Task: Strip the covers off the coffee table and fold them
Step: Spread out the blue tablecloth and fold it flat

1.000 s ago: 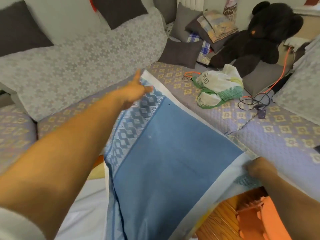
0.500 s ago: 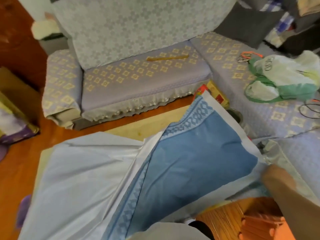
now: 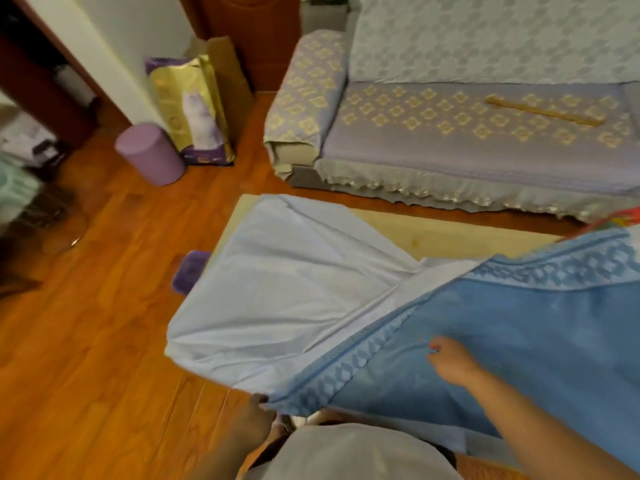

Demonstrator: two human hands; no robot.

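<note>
Blue cover (image 3: 502, 341) half peeled off the coffee table (image 3: 450, 233), pinched at its near edge by left hand (image 3: 254, 415), right hand (image 3: 448, 362) curled on top; next, probably lifting it clear.

- sofa (image 3: 450, 140) up top, lilac cover with gold diamond print and a frilly skirt
- thin wooden stick (image 3: 545, 110) lying on the seat
- purple roll (image 3: 150, 154) on its side on the reddish wood floor (image 3: 86, 341)
- gold-and-purple bag (image 3: 192, 109) with a cat on it, standing right behind the roll, flat cardboard (image 3: 228, 81) propped behind it
</note>
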